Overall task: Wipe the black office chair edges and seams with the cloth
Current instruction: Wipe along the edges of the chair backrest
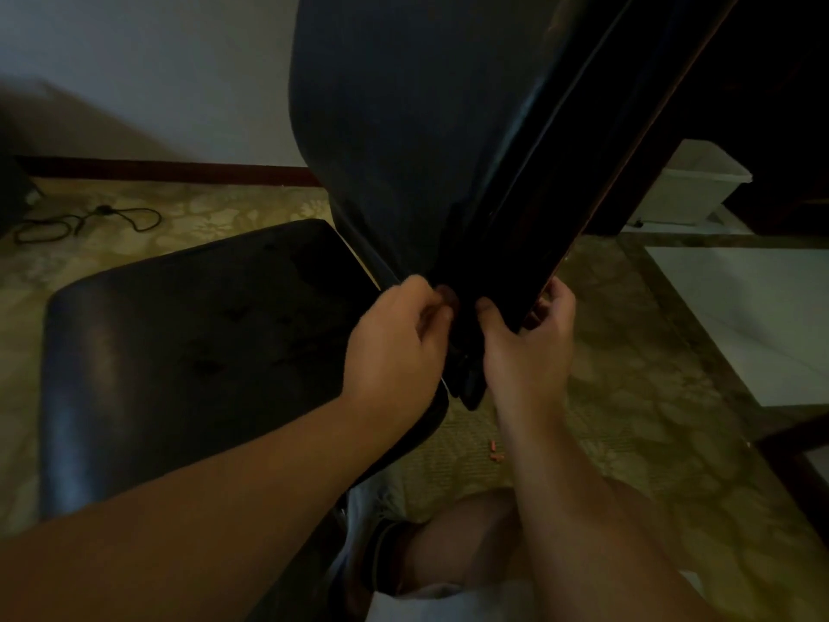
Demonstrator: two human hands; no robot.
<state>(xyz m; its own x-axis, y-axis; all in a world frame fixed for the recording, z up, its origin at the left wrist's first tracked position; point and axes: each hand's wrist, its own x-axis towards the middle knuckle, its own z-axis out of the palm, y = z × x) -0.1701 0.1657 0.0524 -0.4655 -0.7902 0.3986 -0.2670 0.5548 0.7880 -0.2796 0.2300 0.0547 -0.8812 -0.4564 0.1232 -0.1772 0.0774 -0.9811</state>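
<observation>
From the head camera, both hands meet at the bottom of the black office chair point(403, 127) back, where it narrows down toward the seat point(179, 352). The left hand point(394, 338) is curled, its fingertips tucked in against the lower edge of the backrest; whether it pinches the chair's edge or a fold of material there I cannot tell. The right hand point(525, 347) grips the rear edge of the backrest, thumb pressed on the near face and fingers wrapped round behind it.

Between the two grips and hanging just below them is a dark, limp shape point(466, 379) that may be the cloth, but in this dim light it merges with the chair, so I would not swear to it.

The seat lies to the left of the hands, its surface showing dull mottled patches. Beyond it a black cable point(89, 222) lies on the patterned floor point(628, 397), and a white bin point(691, 186) stands off to the right.

As for progress, I would judge the work is at the lower back seam; nothing shows which edges are already wiped, and the seat rim looks still to do.
</observation>
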